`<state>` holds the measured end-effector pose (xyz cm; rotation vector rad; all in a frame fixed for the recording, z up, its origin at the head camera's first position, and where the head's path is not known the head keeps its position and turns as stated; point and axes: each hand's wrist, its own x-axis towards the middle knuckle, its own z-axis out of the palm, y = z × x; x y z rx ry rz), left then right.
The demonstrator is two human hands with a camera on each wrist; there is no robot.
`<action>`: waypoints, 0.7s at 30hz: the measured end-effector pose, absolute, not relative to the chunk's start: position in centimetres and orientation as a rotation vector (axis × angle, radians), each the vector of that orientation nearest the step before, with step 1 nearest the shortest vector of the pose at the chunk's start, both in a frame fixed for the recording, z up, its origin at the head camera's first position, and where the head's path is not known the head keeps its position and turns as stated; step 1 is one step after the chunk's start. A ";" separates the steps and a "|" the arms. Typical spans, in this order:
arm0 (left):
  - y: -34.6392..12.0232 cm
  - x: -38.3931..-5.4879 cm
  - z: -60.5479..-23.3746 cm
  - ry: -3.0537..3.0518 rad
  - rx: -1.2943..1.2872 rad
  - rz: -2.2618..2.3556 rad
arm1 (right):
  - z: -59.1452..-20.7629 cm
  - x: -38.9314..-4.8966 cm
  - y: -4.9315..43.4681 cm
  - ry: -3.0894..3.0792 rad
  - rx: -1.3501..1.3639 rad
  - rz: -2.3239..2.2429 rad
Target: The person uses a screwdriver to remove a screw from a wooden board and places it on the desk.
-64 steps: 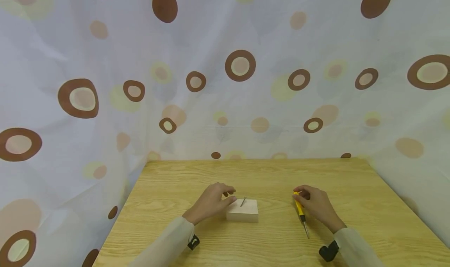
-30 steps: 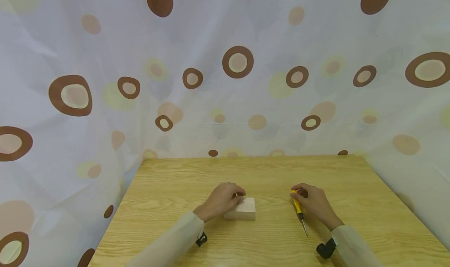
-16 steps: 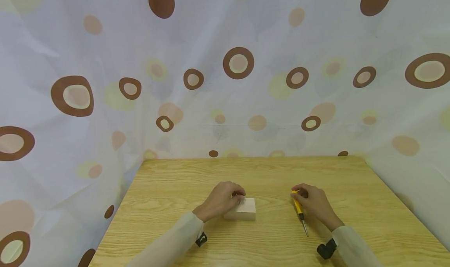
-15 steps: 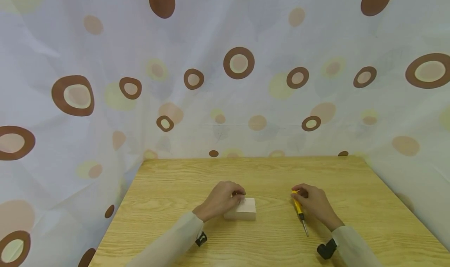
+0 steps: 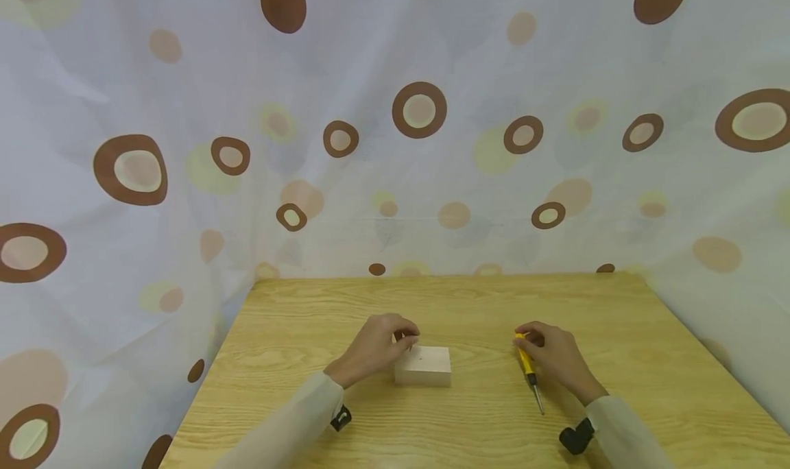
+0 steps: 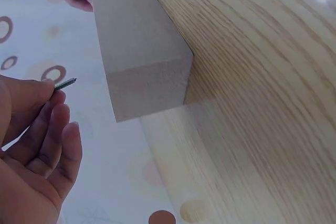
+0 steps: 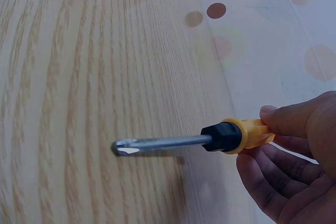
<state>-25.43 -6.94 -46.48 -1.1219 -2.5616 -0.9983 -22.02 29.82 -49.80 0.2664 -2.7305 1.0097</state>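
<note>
My left hand (image 5: 376, 345) pinches a small screw (image 6: 66, 84) between thumb and fingertips, its threaded tip pointing out of the grip. The screw's head is hidden by the fingers. Just right of that hand, a pale wooden block (image 5: 423, 367) lies on the table, with a small dark hole (image 5: 421, 358) in its top face. My right hand (image 5: 555, 352) holds a screwdriver (image 5: 527, 366) by its yellow handle. In the right wrist view, the screwdriver's metal shaft (image 7: 163, 142) extends from a black collar (image 7: 222, 137) to a cross-shaped tip, pointing away from the fingers.
The wood-grain table (image 5: 481, 428) carries the block between both hands. A white curtain (image 5: 469, 64) with brown and beige dots hangs behind the table and along both sides. Dark camera mounts (image 5: 577, 437) sit at both wrists.
The screw stood tilted in the block's top; the left hand took hold of it and drew it out, then moved slightly left. The right hand kept its hold on the screwdriver.
</note>
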 end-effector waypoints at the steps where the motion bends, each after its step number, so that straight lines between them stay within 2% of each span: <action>1: -7.2 -25.4 -46.5 -2.560 -1.121 -1.000 | -49.8 -22.0 29.9 -2.730 0.269 1.011; 21: -11.6 -24.7 -47.4 -2.532 -0.988 -1.092 | -50.1 -22.3 30.2 -2.738 0.263 1.007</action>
